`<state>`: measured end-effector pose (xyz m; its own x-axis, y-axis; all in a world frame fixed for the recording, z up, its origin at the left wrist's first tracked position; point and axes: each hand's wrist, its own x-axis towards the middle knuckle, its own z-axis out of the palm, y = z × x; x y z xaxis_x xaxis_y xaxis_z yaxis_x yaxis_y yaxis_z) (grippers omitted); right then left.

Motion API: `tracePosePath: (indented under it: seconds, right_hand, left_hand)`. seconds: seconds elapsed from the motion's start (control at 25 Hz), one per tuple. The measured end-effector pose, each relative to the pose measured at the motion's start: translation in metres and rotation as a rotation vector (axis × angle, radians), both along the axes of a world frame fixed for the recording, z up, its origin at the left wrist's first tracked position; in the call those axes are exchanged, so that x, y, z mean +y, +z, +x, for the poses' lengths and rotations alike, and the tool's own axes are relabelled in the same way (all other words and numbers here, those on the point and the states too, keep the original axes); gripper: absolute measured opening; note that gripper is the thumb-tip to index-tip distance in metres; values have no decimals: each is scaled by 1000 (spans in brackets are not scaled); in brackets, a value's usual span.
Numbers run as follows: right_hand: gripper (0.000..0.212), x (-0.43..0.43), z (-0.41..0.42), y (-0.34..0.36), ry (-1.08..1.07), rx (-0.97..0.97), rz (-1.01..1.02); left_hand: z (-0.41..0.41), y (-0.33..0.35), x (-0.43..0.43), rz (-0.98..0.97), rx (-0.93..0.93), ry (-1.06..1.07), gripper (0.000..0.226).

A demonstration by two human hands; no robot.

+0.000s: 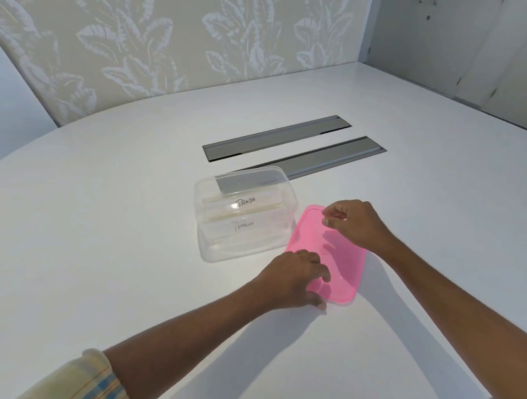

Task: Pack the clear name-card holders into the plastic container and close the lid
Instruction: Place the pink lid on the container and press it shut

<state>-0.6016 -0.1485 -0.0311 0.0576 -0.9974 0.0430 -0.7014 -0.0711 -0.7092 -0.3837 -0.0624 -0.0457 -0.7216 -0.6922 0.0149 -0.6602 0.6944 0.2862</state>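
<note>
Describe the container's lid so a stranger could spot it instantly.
On the white table, nearer than the two grey metal strips, stands a clear container of name-card holders. The lid lies flat just right of it, under both hands; it is the only pink thing there.

White bench (100,220) curves wide, two grey metal strips (278,137) set into its top. Behind it, beige leaf-patterned wallpaper (173,33); pale cabinet panels (451,41) stand at right. Soft, even light.
</note>
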Motion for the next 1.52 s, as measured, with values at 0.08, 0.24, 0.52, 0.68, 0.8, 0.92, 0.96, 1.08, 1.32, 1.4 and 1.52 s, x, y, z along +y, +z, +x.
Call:
tracePosePath:
  seconds: [0.08, 0.24, 0.52, 0.68, 0.8, 0.92, 0.96, 1.08, 1.32, 1.4, 1.52]
  right_hand:
    - [22, 7, -6, -8, 24, 75, 88]
    - [23, 15, -9, -16, 74, 211, 155]
    - [22, 17, -8, -16, 83, 231, 158]
    - [13, 16, -13, -8, 89, 184, 168]
    - [17, 16, -17, 1, 10, 104, 154]
    - [29, 17, -22, 11, -88, 34, 86]
    - [36, 18, -25, 14, -126, 13, 52]
    - [65, 21, -36, 24, -258, -78, -37]
    - [97, 20, -58, 36, -435, -383, -76]
    - [88, 21, -57, 39, -425, -511, -51]
    - [79, 21, -51, 44, -390, -635, -48]
  left_hand:
    - [-5, -8, 6, 8, 2, 8, 49]
    - [-10, -12, 9, 5, 38, 25, 29]
    - [-10, -7, 19, -81, 71, -46, 13]
    - [-11, 6, 23, -142, 138, -22, 13]
    - [-16, 18, 25, -197, 219, 25, 14]
    - [-21, 32, 25, -243, 335, 106, 17]
    - [-21, 37, 24, -259, 370, 131, 19]
    - [-21, 50, 23, -277, 474, 185, 22]
    - [-13, 83, 15, -64, 844, 334, 26]
    - [-7, 91, 12, 71, 947, 442, 25]
    - [1, 98, 10, 176, 1067, 531, 20]
